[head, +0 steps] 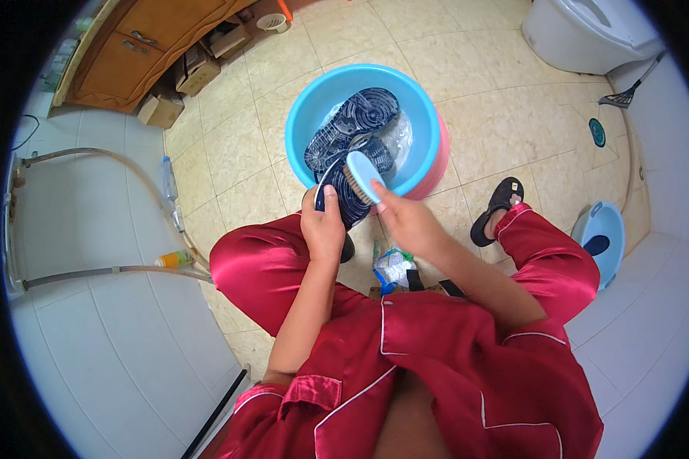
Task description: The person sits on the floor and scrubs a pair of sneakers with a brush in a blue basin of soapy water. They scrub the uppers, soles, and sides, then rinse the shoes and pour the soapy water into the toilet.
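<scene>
My left hand point(324, 226) grips one end of a dark blue shoe point(344, 198), its patterned sole facing up and wet with pale suds. In my right hand point(405, 221) is a scrubbing brush point(365, 172) with a light blue back, its brown bristles against that sole. The shoe leans over the near rim of a round light blue basin point(428, 103). Inside the basin another dark blue shoe point(350, 123) lies sole up, in foamy water point(401, 137). Part of a further dark piece shows behind the brush. A pink basin point(441, 163) is under the blue one.
Cardboard boxes point(198, 72) sit beneath a wooden cabinet point(117, 51) at upper left. Bottles point(169, 179) and hoses are along the left wall. A toilet point(585, 34) is at upper right, a small blue basin point(611, 229) at right. A plastic bag point(394, 267) lies between my feet.
</scene>
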A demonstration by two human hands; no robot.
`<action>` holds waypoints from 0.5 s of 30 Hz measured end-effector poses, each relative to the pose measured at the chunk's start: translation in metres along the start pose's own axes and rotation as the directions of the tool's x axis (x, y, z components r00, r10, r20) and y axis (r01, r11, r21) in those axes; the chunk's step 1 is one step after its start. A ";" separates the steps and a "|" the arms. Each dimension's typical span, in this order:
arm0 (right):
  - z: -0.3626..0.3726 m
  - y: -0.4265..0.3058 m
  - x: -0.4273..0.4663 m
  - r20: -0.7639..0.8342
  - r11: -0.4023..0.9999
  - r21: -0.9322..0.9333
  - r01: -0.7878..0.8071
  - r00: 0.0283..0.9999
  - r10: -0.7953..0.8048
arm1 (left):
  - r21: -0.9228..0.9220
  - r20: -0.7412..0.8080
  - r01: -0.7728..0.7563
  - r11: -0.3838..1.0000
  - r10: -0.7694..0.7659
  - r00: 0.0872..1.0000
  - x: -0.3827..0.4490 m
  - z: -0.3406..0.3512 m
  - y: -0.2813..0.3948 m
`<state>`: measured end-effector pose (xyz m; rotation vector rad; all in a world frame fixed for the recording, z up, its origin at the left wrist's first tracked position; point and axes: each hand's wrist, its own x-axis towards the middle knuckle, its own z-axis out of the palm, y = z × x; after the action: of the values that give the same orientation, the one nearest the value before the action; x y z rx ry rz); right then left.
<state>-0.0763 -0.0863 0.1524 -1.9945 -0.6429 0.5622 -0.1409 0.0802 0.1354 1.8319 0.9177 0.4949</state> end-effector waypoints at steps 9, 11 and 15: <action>0.007 0.042 0.065 -0.035 0.917 -0.362 -0.164 0.986 0.163 | -0.218 0.106 0.221 0.951 -0.202 0.974 -0.005 0.020 0.008; 0.004 0.093 0.093 -0.033 0.833 -0.489 -0.257 0.960 0.277 | -0.238 0.102 0.197 0.951 -0.177 0.979 0.001 0.028 -0.007; -0.010 0.071 0.067 0.094 0.879 -0.454 -0.149 0.972 0.214 | -0.272 0.116 0.330 0.904 -0.310 0.944 0.005 0.020 -0.003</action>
<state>-0.0044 -0.0798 0.0858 -2.4820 -0.7228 0.7260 -0.1250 0.0731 0.1240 1.3923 1.0177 0.3340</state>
